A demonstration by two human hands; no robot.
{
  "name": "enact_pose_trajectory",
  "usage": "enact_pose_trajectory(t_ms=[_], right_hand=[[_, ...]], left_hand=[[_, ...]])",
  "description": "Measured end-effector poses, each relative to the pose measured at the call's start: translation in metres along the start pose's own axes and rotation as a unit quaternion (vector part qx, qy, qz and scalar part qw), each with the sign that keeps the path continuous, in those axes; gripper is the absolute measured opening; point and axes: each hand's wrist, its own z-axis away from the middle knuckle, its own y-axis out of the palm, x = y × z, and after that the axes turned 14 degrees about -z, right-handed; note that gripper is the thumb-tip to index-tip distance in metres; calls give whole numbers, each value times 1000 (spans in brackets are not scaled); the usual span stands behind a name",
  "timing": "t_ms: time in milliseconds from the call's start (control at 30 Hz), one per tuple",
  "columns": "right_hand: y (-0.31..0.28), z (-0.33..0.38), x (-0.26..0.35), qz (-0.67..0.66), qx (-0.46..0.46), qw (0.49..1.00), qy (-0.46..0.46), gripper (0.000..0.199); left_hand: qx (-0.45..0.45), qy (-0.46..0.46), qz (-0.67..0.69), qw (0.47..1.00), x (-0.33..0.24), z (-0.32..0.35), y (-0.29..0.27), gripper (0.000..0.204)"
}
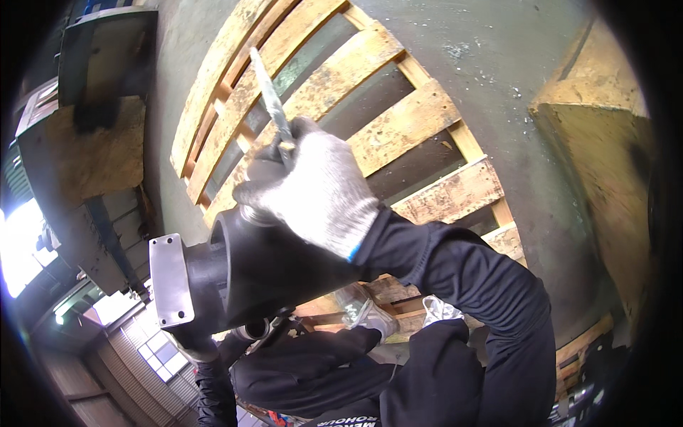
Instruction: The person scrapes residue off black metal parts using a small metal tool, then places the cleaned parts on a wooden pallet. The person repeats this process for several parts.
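The right hand [313, 192], in a grey knit glove, is clenched around a thin metal file [274, 107]. The file slants up and to the left from the fist, its bare blade lying over the slats of a wooden pallet [405, 124] on the concrete floor [491, 57]. The fist rests against the upper rim of a black metal casting [263, 267], a round-bodied part with a wide opening facing the hand and a bright rectangular flange [171, 281] with corner holes on its left end.

The left hand [196, 349], also gloved, is beneath the casting near the flange; it appears to support the part from below, but the casting hides the fingers, so I cannot tell how it is closed.

The pallet lies behind the casting, one corner toward the person's knees. A yellowish box [597, 114] stands at the right, well apart from the hands.
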Motion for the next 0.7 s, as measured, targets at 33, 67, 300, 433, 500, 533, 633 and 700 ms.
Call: enact_pose_trajectory(t_ms=[33, 67, 300, 433, 500, 533, 633, 700], right_hand=[[-1, 9, 0, -27, 12, 1000, -6, 62], [3, 14, -1, 17, 3, 1000, -6, 60], [10, 50, 5, -152, 41, 984, 87, 64], [2, 78, 15, -65, -1, 995, 71, 64], [1, 90, 21, -22, -21, 994, 104, 64], [1, 97, 25, -13, -52, 988, 147, 65], [9, 119, 31, -31, -101, 983, 151, 64], [13, 133, 35, 7, -131, 977, 167, 59]], left_hand=[[-1, -3, 8, 1000, -1, -1, 2, 20], [-2, -7, 13, 1000, -1, 0, 3, 20], [-20, -65, 81, 994, 6, 16, 14, 19], [-34, -129, 134, 982, 9, 42, 13, 19], [-28, -154, 185, 970, 12, 55, 12, 23], [-18, -170, 222, 960, 15, 59, 13, 28], [51, -79, 190, 977, 25, 75, 10, 43], [25, -9, 226, 974, 31, 85, 12, 48]])
